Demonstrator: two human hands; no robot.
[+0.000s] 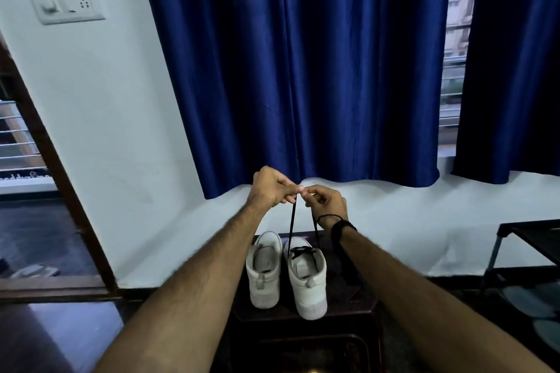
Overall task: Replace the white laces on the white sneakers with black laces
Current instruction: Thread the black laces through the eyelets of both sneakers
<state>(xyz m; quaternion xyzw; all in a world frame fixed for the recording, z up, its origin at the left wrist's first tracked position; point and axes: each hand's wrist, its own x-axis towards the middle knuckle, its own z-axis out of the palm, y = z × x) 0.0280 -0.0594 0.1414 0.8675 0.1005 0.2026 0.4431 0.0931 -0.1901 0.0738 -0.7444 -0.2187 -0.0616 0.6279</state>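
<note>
Evening out the black lace on the right sneaker here, I think. Trick is to pull both ends up together, match the tips, and keep the tension gentle so the shoe doesn't tip off the dark stool. Both arms are stretched forward, hands raised above the shoes and nearly touching. The left hand pinches one end of the lace between thumb and fingers, the right hand pinches the other. The left sneaker sits just beside it, apparently with no lace in it yet.
</note>
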